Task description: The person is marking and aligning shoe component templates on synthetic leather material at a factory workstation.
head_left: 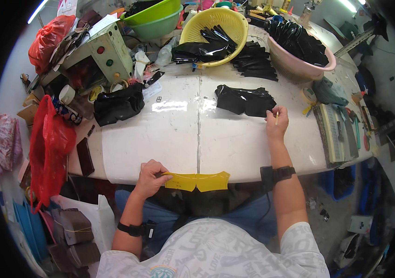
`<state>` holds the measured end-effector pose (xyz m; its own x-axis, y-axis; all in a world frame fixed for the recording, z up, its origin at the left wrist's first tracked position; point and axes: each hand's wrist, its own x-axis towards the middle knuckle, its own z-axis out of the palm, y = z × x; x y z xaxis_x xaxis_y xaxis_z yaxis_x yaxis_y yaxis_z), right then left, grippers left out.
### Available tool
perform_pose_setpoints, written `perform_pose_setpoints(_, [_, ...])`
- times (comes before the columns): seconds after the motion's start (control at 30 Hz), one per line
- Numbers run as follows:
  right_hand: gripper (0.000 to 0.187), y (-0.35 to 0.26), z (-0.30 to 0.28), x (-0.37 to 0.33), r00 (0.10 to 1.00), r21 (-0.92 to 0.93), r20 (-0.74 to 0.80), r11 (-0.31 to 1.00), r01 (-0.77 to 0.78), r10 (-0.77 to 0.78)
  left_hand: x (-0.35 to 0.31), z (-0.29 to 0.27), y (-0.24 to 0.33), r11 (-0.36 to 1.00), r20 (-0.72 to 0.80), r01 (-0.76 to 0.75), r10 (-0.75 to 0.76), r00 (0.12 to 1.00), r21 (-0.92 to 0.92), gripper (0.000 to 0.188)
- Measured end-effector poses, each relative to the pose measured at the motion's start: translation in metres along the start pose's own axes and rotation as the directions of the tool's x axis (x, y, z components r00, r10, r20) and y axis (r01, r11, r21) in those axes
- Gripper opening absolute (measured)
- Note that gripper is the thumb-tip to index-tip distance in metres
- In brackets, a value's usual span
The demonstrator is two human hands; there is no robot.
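My left hand [151,178], at the table's near edge, pinches the left end of a flat yellow template [197,181] with angled ends and a small notch in its lower edge. The template reaches out past the edge toward my lap. Further off, my right hand [277,124] has a slim, pale, pen-like stick [277,117] between its fingers. Its fingertips meet the right corner of a small pile of glossy black cut pieces [245,101]. Whether they also grip the top piece I cannot tell.
Another black pile [119,104] lies left, beside a metal control box [107,55]. At the back stand a yellow basket [234,21] and a pink basin [295,69], both with black pieces. A red bag [49,148] hangs at the left edge; a ruled board [334,134] lies right.
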<state>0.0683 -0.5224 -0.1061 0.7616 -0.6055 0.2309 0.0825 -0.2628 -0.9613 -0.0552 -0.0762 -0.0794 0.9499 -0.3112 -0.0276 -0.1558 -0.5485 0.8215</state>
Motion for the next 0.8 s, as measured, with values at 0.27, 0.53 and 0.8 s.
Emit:
perform_pose_setpoints(0.27, [0.025, -0.002, 0.010, 0.006, 0.970, -0.534, 0.001, 0.819, 0.208, -0.245, 0.003, 0.002, 0.000, 0.989, -0.086, -0.121, 0.128, 0.988, 0.089, 0.015])
perform_pose_setpoints(0.53, [0.018, -0.036, -0.007, -0.075, 0.954, -0.239, 0.294, 0.962, 0.132, -0.058, -0.003, -0.009, -0.001, 0.874, -0.082, 0.098, -0.155, 0.984, -0.476, 0.007])
perform_pose_setpoints(0.8, [0.020, -0.070, -0.015, -0.146, 0.762, 0.071, 0.616, 0.949, -0.307, 0.200, 0.077, 0.007, 0.025, 0.846, -0.209, -0.091, -0.024, 0.978, -0.525, 0.009])
